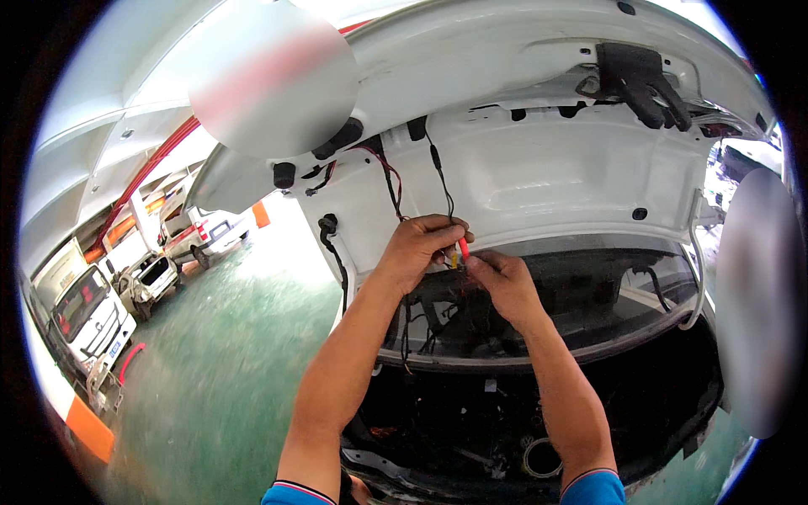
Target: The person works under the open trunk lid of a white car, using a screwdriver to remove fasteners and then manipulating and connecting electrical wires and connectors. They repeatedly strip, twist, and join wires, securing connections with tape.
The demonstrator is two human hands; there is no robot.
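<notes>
In front of the raised white trunk lid, my two hands meet around thin wires hanging from it. My left hand is closed, pinching the wires between thumb and fingers. My right hand is closed on the lower end of a small bright-red piece, whose exact kind I cannot make out. A bit of yellow shows between the hands. A black wire and a red-and-black wire bundle run down from holes in the lid. My fingers hide where they join.
Below the hands lie the dark rear window and the open dark trunk. A black cable hangs at the lid's left edge. A latch bracket juts from the lid. Parked vehicles, including a white truck, stand left on the green floor.
</notes>
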